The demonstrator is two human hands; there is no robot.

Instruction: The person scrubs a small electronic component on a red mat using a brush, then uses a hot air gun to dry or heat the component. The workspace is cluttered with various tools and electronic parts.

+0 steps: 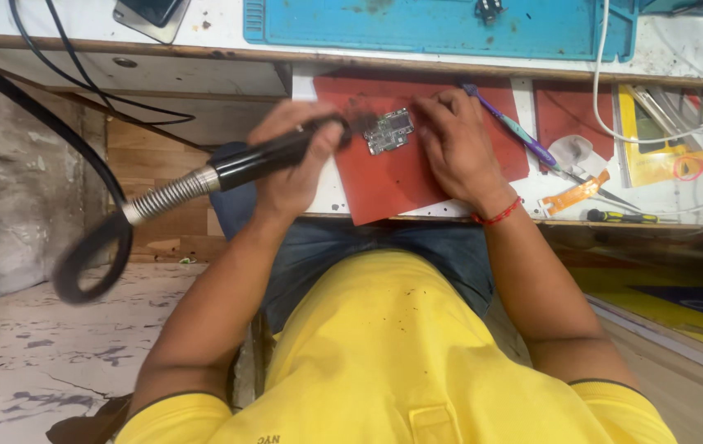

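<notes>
My left hand grips a black hot-air wand with a metal spring collar and a thick black hose looping to the left. Its nozzle end points at a small green circuit board that lies on a red mat. My right hand rests on the mat just right of the board, fingers curled against the board's edge. A red thread band circles that wrist. Whether the right fingers hold a tool is hidden.
A purple-handled brush lies right of my right hand, with an orange flex strip, tweezers and a small screwdriver beyond. A blue work mat lies at the bench's far side. White cables hang at right.
</notes>
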